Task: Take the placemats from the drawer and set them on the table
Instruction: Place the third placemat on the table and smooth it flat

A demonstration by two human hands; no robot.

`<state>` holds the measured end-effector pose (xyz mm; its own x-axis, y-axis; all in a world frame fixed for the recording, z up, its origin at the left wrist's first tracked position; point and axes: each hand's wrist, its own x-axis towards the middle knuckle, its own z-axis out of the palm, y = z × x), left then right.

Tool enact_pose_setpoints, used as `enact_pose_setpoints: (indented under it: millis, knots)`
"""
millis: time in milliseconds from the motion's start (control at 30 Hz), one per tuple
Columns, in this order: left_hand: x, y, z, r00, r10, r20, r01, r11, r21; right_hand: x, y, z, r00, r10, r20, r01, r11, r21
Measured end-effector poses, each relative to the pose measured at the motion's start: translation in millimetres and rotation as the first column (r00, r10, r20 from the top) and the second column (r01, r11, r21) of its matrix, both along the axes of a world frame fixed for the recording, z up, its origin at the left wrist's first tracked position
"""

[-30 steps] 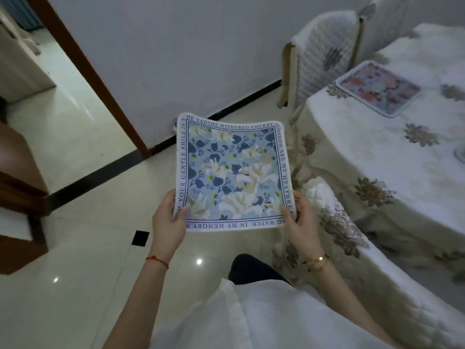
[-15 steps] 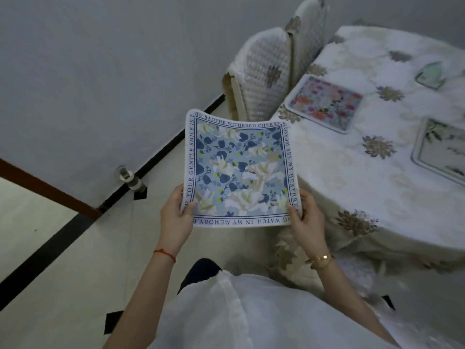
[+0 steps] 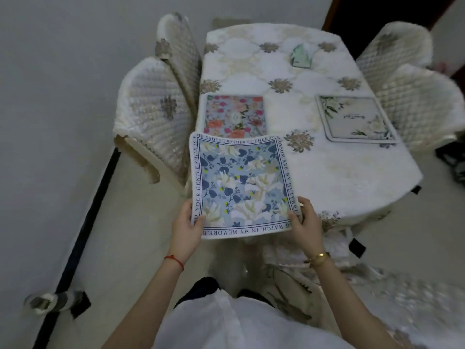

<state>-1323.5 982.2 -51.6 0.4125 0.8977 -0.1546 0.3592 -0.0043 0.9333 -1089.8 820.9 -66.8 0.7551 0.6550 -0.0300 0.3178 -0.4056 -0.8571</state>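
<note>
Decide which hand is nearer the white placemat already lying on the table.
The right hand. It grips the blue placemat's near right corner, below and left of the white placemat. The left hand grips the near left corner, farther away.

The blue floral placemat (image 3: 241, 183) carries dark capital lettering round its white border: the far edge reads "HE SADTHE WITHERED CHERRY", the right edge "LOSSOM ARE MY HEARTBRE", the near edge, upside down, "G WATCH. IN MY MEMORY, B", and the left edge "YOUR GENTLE SMILE IS". The white floral placemat (image 3: 356, 122) on the table bears a small script line, too blurred to read.
</note>
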Motion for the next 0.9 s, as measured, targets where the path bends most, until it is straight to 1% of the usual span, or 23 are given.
enact_pose_setpoints:
  millis: [200,300,433,567,733,900]
  knots:
    - [69,37,-14,0.982,-0.183,0.036,0.186,0.977,-0.099,46,7,-5,0.984,-0.179,-0.011,0.178,0.98,-0.088]
    - [106,41,-23,0.973,-0.231,0.024,0.232,0.966,-0.115,73,6,-9,0.972,-0.233,0.013,0.233,0.966,-0.113]
    - [159,31,-35,0.974,-0.228,-0.003,0.226,0.967,-0.12,122,-3,-14,0.964,-0.264,0.041,0.267,0.948,-0.171]
    - [208,7,-45,0.979,-0.205,0.021,0.206,0.968,-0.142,175,-15,-23,0.96,-0.273,0.066,0.281,0.928,-0.247]
    - [244,-13,-62,0.986,-0.166,-0.028,0.158,0.971,-0.182,215,-28,-39,0.965,-0.261,0.026,0.257,0.92,-0.296]
    - [256,-35,-78,0.993,-0.119,-0.024,0.111,0.967,-0.228,236,-43,-56,0.97,-0.242,0.029,0.24,0.93,-0.277]
